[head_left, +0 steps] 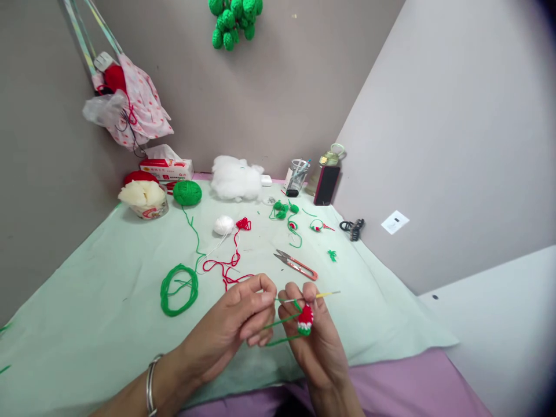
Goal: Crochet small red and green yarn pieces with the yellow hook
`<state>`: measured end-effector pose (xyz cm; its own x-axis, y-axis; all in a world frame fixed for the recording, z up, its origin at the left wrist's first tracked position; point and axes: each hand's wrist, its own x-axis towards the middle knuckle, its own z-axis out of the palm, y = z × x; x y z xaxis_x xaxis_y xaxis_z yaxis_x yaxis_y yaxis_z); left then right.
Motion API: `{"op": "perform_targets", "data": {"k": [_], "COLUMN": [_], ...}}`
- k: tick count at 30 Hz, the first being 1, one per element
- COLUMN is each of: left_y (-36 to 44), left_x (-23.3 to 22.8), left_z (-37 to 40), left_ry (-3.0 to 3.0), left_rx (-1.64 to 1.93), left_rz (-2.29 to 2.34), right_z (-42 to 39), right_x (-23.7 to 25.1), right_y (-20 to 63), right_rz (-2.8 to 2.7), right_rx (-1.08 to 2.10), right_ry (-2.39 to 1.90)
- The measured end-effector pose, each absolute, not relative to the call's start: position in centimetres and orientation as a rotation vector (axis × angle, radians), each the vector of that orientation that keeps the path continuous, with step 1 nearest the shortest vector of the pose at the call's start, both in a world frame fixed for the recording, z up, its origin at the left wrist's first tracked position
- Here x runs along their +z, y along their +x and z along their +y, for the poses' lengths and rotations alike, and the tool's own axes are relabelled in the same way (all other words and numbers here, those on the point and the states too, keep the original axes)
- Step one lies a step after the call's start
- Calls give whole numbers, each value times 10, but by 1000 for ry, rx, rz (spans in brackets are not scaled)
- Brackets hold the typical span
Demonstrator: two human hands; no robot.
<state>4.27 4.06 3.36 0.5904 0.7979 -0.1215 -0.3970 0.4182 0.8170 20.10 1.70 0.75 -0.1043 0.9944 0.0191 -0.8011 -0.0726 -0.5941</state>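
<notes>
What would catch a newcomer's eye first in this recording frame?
Most likely the two hands low in the middle: the right hand holds a small red crochet piece and a hook, while the left hand pinches green yarn. Next come the green yarn coil left of them on the pale green cloth and the scissors just beyond.
</notes>
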Motion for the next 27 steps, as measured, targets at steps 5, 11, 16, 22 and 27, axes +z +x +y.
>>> {"op": "perform_targets", "data": {"k": [5,11,16,22,27], "left_y": [22,-5,-26,15,53], "left_x": [46,49,47,46,45], "left_z": [55,71,78,43,53], "left_ry": [1234,1224,1734,929,580], "left_rx": [1028,1050,1228,1025,1091], "left_rz": [906,979,1504,626,506], "right_z": [16,21,26,22,13], "right_x": [6,7,7,5,9], "right_y": [203,209,217,201,191], "right_rz": [-619,-641,-636,-755,-1008], "right_rx": [1588,1465,1280,990,912], "right_ry": [-434,-553,-713,-880,-771]}}
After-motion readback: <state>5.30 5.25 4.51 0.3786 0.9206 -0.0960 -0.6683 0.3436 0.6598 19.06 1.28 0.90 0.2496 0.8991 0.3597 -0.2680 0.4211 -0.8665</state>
